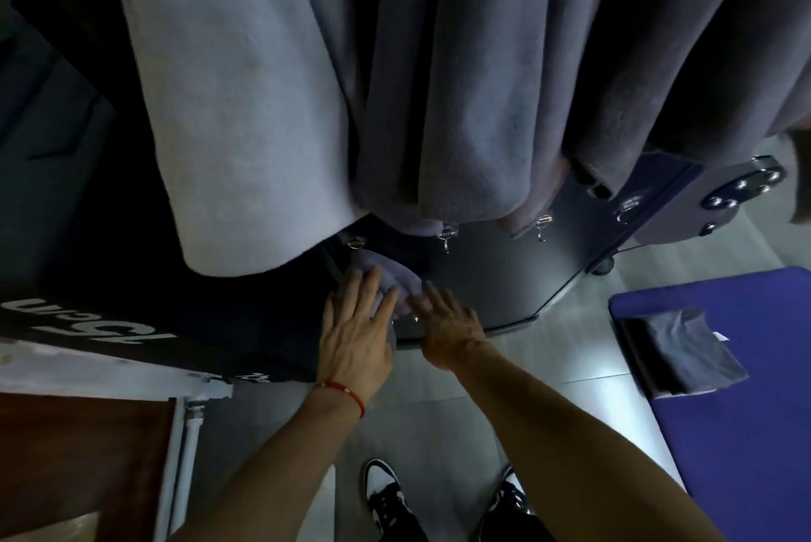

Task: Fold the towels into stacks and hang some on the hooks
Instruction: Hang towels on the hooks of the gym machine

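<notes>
Several towels (461, 80) already hang above the hooks (447, 234), a folded towel (684, 352) lies on the blue mat well right, while both hands (355, 335), fingers spread flat, press a hanging grey towel (390, 273) just below the hooks.

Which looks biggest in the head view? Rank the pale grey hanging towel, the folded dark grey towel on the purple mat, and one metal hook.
1. Pale grey hanging towel, though it is nearest the camera.
2. Folded dark grey towel on the purple mat.
3. Metal hook.
</notes>
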`<state>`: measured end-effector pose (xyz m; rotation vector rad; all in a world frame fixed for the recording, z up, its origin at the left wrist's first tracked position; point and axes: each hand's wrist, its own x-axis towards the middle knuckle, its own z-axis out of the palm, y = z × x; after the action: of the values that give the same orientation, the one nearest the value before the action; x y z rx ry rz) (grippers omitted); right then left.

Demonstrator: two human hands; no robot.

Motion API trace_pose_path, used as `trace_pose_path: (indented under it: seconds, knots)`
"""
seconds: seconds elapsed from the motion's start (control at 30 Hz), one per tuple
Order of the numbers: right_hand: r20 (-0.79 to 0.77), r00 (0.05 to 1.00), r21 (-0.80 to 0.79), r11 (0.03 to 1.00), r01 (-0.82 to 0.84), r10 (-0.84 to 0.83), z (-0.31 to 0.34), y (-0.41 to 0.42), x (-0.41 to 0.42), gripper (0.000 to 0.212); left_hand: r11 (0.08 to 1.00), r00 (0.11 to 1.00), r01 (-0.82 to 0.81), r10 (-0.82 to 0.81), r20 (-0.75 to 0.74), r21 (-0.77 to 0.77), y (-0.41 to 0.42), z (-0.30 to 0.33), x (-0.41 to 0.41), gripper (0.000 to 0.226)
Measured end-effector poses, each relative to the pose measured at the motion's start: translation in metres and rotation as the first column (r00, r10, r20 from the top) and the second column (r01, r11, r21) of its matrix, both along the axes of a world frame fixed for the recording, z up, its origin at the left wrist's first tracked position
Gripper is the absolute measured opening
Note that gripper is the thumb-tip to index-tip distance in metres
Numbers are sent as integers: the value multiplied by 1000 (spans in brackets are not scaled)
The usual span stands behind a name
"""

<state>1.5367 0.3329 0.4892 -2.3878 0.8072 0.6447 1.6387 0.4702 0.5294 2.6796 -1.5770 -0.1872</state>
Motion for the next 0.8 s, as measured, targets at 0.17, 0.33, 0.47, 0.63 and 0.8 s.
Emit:
trace_pose_path:
  seconds: [0.17, 0.33, 0.47, 0.63, 0.8]
  knots:
    - [-156, 985, 26, 996, 82, -77, -36, -20, -16, 89, 995, 990, 83, -89, 109, 61, 5, -8, 14, 95]
    - [-24, 984, 109, 978, 177, -175, -15, -19, -64, 81, 999, 998, 48, -49, 42, 11, -4, 3, -21, 83]
    - [5, 963, 48, 962, 270, -270, 10, -24, -131, 75, 998, 963, 50, -58, -262, -35, -28, 9, -86, 74]
    - [2, 931, -44, 930, 365, -365, 10, -67, -241, 69, 992, 852, 115, -122, -509, -46, -87, 11, -170, 68]
    - [-27, 908, -28, 909, 417, -417, -45, -144, -366, 61, 999, 798, 22, -36, -601, -31, -161, -13, -262, 56]
